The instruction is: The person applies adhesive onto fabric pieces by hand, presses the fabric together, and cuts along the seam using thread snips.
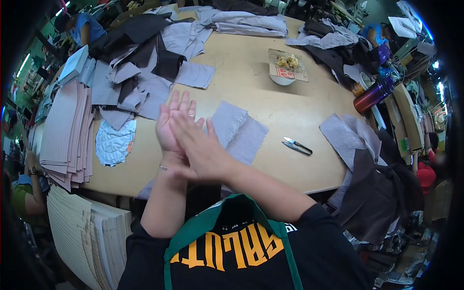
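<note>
My left hand (pixel 169 125) is turned palm up above the table, its fingers stretched out and holding nothing. Across that palm lies my right hand (pixel 200 145), back upward with the fingers extended, hiding part of the left palm. Just right of the hands, a folded piece of grey fabric (pixel 241 130) with a frayed edge lies on the tabletop. Thread snips (pixel 297 146) with dark handles rest farther right, apart from both hands. A crumpled white-and-blue cloth pad (pixel 115 141) lies to the left.
Stacked pink patterned sheets (pixel 67 130) stand at the table's left edge. Grey and dark fabric (pixel 140 72) is heaped behind them. A bowl (pixel 282 80) topped with cardboard and food sits farther back. At right are a metallic bottle (pixel 369 96) and draped dark cloth (pixel 372 193). Other people work around.
</note>
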`<move>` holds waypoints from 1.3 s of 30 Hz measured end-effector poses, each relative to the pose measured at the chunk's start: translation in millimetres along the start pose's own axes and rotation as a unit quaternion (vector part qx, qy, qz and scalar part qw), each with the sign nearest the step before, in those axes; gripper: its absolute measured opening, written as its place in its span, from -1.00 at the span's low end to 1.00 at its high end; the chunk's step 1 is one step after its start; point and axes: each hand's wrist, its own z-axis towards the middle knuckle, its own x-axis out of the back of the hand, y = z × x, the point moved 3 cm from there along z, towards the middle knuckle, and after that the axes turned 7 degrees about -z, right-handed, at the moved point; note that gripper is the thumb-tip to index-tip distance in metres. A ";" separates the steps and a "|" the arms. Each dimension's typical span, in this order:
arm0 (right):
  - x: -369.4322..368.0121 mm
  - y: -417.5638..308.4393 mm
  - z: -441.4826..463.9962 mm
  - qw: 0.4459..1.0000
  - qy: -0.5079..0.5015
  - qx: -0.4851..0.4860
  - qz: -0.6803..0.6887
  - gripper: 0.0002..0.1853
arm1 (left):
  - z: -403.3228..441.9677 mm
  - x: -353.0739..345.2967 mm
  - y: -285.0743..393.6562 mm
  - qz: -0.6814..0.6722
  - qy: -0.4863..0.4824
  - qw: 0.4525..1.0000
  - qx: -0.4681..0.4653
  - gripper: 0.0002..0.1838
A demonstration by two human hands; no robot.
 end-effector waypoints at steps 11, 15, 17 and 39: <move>-11.1 -23.8 -6.6 0.999 0.000 0.041 -0.036 0.18 | 16.8 2.7 24.1 -0.037 -0.040 0.998 0.005 -0.35; 12.0 11.8 30.5 0.994 0.007 -0.053 -0.097 0.15 | 0.2 -35.4 -2.8 -0.078 -0.061 0.995 0.008 -0.41; 11.7 19.7 28.4 0.990 0.004 -0.066 -0.126 0.18 | 3.0 -28.4 -9.5 -0.138 -0.068 0.988 0.024 -0.44; 126.4 64.5 -87.6 0.985 -0.027 -0.165 -0.046 -0.48 | -87.1 -12.5 34.0 0.578 -0.236 0.779 0.062 -0.69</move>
